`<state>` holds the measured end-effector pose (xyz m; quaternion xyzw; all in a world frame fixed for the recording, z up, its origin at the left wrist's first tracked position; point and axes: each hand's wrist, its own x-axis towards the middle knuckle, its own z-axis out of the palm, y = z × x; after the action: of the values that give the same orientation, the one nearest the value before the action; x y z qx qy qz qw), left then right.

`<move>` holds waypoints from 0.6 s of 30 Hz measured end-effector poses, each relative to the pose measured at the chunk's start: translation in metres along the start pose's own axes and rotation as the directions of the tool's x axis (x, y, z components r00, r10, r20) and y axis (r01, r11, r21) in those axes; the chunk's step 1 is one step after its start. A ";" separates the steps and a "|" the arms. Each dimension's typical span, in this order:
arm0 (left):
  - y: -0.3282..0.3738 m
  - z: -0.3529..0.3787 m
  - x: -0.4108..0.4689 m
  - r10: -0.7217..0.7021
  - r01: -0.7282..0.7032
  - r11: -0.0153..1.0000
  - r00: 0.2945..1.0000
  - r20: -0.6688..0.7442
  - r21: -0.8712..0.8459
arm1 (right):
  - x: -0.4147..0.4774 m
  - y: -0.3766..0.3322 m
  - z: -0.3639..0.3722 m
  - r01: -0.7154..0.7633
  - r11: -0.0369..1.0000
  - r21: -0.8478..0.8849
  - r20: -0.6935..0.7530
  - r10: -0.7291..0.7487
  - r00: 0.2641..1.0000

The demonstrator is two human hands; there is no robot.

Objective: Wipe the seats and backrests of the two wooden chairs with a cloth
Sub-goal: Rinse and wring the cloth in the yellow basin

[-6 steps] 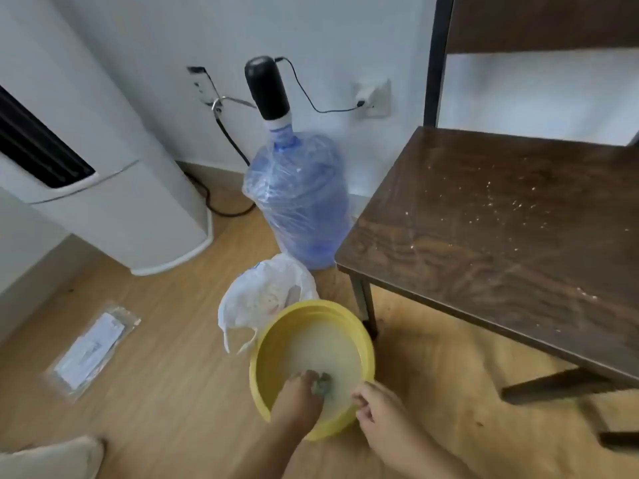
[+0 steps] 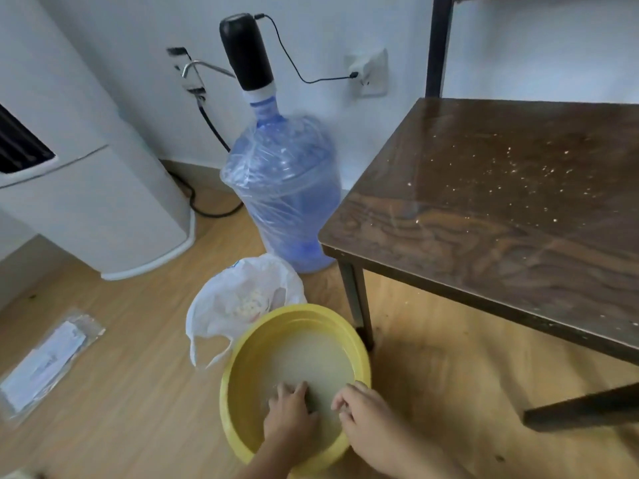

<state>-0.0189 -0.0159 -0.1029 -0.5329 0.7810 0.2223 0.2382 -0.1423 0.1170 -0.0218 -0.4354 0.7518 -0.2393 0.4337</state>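
A dark wooden chair stands at the right, and its seat (image 2: pixel 501 216) is speckled with pale crumbs. Only one dark post of its backrest (image 2: pixel 438 46) shows at the top. On the floor in front of me sits a yellow basin (image 2: pixel 242 368) holding cloudy water. My left hand (image 2: pixel 288 414) is down in the water, fingers curled over a grey-green cloth (image 2: pixel 314 400), most of which the hand hides. My right hand (image 2: pixel 364 414) is at the basin's near right rim, fingers bent over the edge. No second chair is in view.
A blue water jug (image 2: pixel 283 202) with a black pump stands against the wall behind the basin. A white plastic bag (image 2: pixel 238 302) lies between them. A white floor appliance (image 2: pixel 93 202) is at the left, a clear packet (image 2: pixel 45 364) lies on the wooden floor, and the chair's leg (image 2: pixel 356 302) is beside the basin.
My left hand has closed further over the cloth in the water, so less of it shows. My right hand stays at the rim.
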 end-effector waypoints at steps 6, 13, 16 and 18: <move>-0.001 -0.003 0.039 0.042 -0.077 0.966 0.989 -0.145 -0.245 | 0.049 0.003 0.000 0.054 0.998 0.014 -0.058 -0.054 0.997; -0.002 -0.041 -0.004 -0.022 -0.010 0.527 0.999 -0.026 -0.850 | 0.088 -0.024 0.037 -0.112 0.879 0.463 -0.180 0.216 0.960; 0.004 -0.058 -0.014 -0.037 -0.003 0.469 0.999 -0.023 -0.883 | 0.096 -0.040 0.053 -0.116 0.751 0.650 -0.108 0.242 0.964; 0.013 -0.069 -0.019 -0.082 -0.024 0.461 0.994 -0.070 -0.887 | 0.099 -0.045 0.056 -0.104 0.578 0.809 -0.036 0.226 0.973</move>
<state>-0.0344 -0.0390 -0.0362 -0.6027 0.5541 0.5637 -0.1094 -0.0984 0.0094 -0.0612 -0.1043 0.6283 -0.5391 0.5511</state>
